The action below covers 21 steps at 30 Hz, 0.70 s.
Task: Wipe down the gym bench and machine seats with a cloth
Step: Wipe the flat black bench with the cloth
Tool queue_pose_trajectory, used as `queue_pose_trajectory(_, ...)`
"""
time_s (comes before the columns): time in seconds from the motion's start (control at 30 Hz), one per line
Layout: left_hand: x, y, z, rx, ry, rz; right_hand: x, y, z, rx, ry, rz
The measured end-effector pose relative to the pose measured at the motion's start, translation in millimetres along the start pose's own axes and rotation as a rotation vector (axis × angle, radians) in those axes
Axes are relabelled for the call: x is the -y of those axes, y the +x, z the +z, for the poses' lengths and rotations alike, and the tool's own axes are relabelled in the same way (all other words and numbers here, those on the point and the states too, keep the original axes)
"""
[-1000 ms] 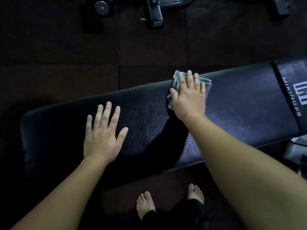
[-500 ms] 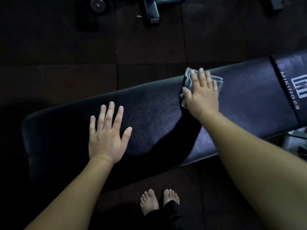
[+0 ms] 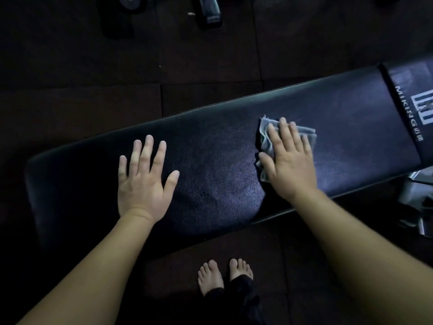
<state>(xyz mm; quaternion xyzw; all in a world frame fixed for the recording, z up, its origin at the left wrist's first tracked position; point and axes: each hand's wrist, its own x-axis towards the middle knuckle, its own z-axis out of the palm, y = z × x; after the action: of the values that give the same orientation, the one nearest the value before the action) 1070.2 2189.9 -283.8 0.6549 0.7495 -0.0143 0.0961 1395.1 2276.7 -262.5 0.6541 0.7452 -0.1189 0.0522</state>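
A long black padded gym bench (image 3: pixel 218 165) lies slanted across the view, its right end marked with white lettering. My right hand (image 3: pixel 289 160) presses flat on a crumpled grey cloth (image 3: pixel 266 133) in the middle of the pad's right half; the cloth's edges show past my fingers and thumb. My left hand (image 3: pixel 144 179) rests flat on the left half of the pad with fingers spread and nothing in it.
Dark rubber floor tiles (image 3: pixel 93 66) surround the bench. Black machine feet (image 3: pixel 209 12) stand on the floor beyond it. A metal frame part (image 3: pixel 417 202) shows under the bench's right end. My bare feet (image 3: pixel 225 275) stand close to the near edge.
My right hand has slid the cloth from the bench's far edge toward me, into the middle of the pad. My left hand has stayed flat in place.
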Motion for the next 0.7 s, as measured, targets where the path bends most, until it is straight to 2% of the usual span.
queue_pose_trajectory(0.07,-0.3,0.1,-0.2,0.001,0.002,-0.005,33.6,-27.7,10.5,-0.008,0.026,0.054)
queue_pose_trajectory(0.1,-0.1,0.1,-0.3,0.001,0.004,-0.007,56.1,-42.5,16.0,-0.004,0.035,0.022)
queue_pose_trajectory(0.23,0.1,-0.1,-1.0,0.000,0.000,-0.003,113.2,-93.1,36.3,0.082,0.014,-0.326)
queue_pose_trajectory(0.3,0.5,-0.1,-0.8,-0.004,-0.005,-0.001,90.4,-81.0,31.5,0.090,0.003,-0.515)
queue_pose_trajectory(0.33,0.9,0.0,-0.8,-0.003,-0.003,-0.001,72.2,-66.4,27.6,0.092,-0.011,-0.549)
queue_pose_trajectory(0.37,1.0,0.0,-1.0,-0.001,-0.003,-0.002,53.4,-49.3,23.6,0.078,-0.017,-0.513)
queue_pose_trajectory(0.47,0.0,0.5,-1.7,0.001,-0.003,-0.006,16.8,-4.8,9.6,0.023,0.011,-0.169)
queue_pose_trajectory(0.57,-0.5,0.2,-1.9,0.008,0.009,-0.004,45.1,-7.2,12.9,-0.011,0.030,0.042)
queue_pose_trajectory(0.63,0.7,0.1,-3.0,0.022,0.011,-0.003,79.3,-31.2,18.8,0.020,0.039,-0.024)
queue_pose_trajectory(0.7,1.4,1.1,-5.1,0.034,-0.012,0.009,106.5,-62.6,27.3,0.082,0.014,-0.242)
